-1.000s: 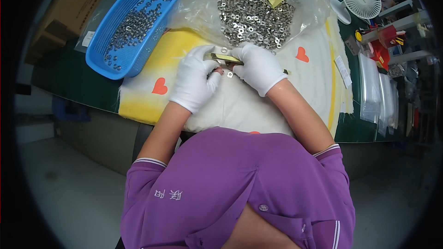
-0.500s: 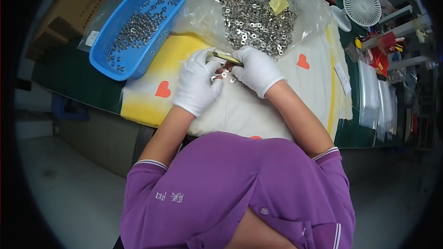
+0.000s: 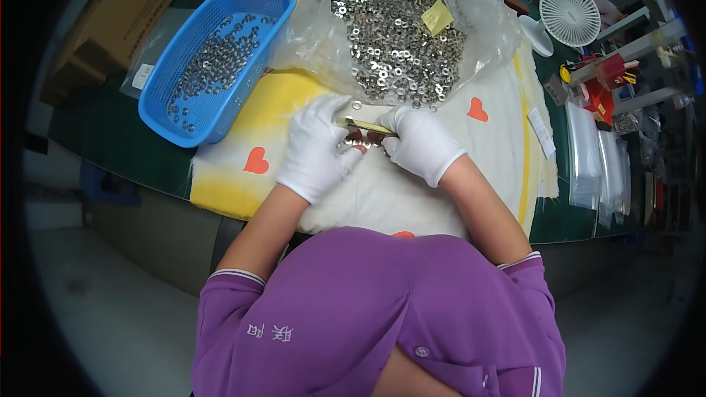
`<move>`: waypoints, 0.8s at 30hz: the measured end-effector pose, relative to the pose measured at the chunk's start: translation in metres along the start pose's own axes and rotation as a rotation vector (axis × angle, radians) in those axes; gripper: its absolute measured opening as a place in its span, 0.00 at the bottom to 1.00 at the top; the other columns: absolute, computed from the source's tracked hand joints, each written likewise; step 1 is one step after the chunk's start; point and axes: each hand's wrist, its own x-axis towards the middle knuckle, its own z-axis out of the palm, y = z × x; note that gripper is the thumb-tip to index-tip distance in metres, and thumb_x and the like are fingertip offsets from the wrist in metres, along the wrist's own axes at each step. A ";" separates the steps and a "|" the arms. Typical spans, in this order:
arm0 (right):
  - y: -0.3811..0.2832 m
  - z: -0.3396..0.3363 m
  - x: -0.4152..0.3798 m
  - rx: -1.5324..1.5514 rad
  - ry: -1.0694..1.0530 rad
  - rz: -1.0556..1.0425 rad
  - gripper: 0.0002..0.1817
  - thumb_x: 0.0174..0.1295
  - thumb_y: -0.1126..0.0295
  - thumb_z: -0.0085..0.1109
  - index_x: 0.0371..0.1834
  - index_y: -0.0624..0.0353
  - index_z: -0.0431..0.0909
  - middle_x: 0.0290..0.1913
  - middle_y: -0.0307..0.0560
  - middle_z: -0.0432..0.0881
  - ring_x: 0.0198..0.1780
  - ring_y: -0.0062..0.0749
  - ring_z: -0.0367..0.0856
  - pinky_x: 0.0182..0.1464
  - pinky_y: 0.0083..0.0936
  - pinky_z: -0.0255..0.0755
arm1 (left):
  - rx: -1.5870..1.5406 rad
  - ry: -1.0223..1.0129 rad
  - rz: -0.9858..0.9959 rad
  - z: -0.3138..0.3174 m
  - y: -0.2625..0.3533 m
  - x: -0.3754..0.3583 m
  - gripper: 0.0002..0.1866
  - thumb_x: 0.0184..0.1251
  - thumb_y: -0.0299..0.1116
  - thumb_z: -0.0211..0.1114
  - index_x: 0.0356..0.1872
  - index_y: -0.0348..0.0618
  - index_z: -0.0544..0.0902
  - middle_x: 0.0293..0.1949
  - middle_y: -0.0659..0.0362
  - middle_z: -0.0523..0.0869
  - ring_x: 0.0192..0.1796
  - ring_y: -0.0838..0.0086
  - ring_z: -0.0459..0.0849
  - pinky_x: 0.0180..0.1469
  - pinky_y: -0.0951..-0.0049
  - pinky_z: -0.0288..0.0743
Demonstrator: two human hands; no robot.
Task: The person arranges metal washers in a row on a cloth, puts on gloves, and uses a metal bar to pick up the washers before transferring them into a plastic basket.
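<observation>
My left hand (image 3: 315, 148), in a white glove with bare fingertips, is curled at the left end of a thin yellowish-green tool (image 3: 370, 127). Gloved as well, my right hand (image 3: 423, 145) grips the tool's other end. Several small metal rings (image 3: 359, 142) lie on the cloth between and under the fingertips. Whether my left fingers pinch a ring is too small to tell. Just beyond the hands, a heap of shiny metal rings (image 3: 401, 37) rests on a clear plastic bag (image 3: 489, 22), with a yellow note (image 3: 437, 18) on top.
A blue basket (image 3: 204, 131) with small metal pieces stands at the left, beside cardboard boxes (image 3: 121, 18). At the right are a white fan (image 3: 570, 15), clear plastic sleeves (image 3: 582, 151) and a red holder (image 3: 599, 99). The padded cloth (image 3: 353, 202) covers part of the green table.
The whole scene sits slightly lower in view. Both hands have come nearer the body relative to the ring heap, and a lone ring now shows between the heap and the tool.
</observation>
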 end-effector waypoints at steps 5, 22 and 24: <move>-0.010 -0.003 -0.002 -0.022 -0.075 0.012 0.10 0.52 0.75 0.51 0.34 0.58 0.83 0.34 0.60 0.81 0.39 0.53 0.80 0.44 0.40 0.73 | -0.071 0.047 -0.078 0.001 0.003 -0.002 0.30 0.41 0.34 0.74 0.50 0.39 0.78 0.54 0.50 0.75 0.58 0.54 0.73 0.59 0.59 0.65; 0.002 0.004 -0.001 0.083 0.021 -0.086 0.12 0.52 0.76 0.51 0.38 0.57 0.82 0.37 0.59 0.80 0.42 0.53 0.79 0.47 0.40 0.72 | 0.047 -0.047 -0.087 -0.012 0.001 -0.011 0.22 0.46 0.34 0.70 0.45 0.37 0.79 0.59 0.47 0.71 0.62 0.54 0.69 0.61 0.57 0.64; -0.003 0.006 0.000 0.088 0.057 -0.137 0.13 0.53 0.76 0.51 0.40 0.56 0.82 0.40 0.58 0.79 0.43 0.52 0.79 0.47 0.40 0.72 | 0.051 -0.035 -0.077 -0.014 -0.004 -0.014 0.20 0.45 0.33 0.70 0.42 0.38 0.79 0.59 0.47 0.71 0.61 0.53 0.69 0.61 0.57 0.64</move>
